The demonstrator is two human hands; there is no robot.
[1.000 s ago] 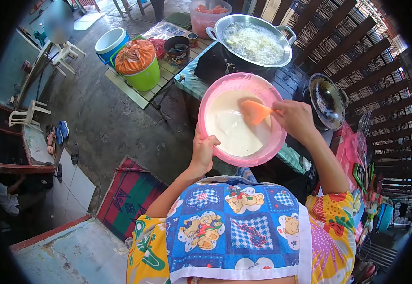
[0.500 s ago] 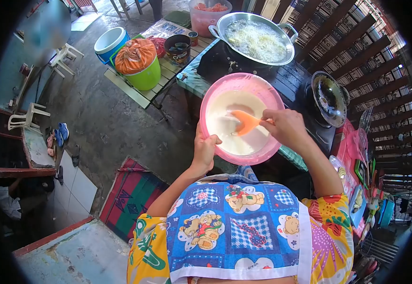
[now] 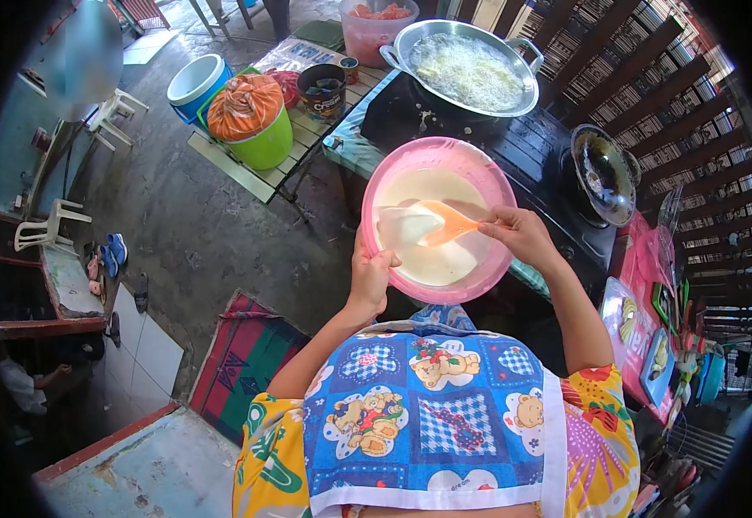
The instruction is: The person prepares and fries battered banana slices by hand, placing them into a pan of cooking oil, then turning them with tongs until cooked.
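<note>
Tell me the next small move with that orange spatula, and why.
Probably sweep the orange spatula back down through the batter: the right hand holds it lifted with batter clinging to its blade, while the left hand steadies the pink bowl.

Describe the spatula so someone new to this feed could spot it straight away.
Start from the big silver pan on the dark stove top; nearer the person is a pink bowl of pale batter, gripped at its rim by the left hand. The spatula lies across that batter, its handle pinched by the right hand. It is the only orange thing in the bowl, its blade coated white.
</note>
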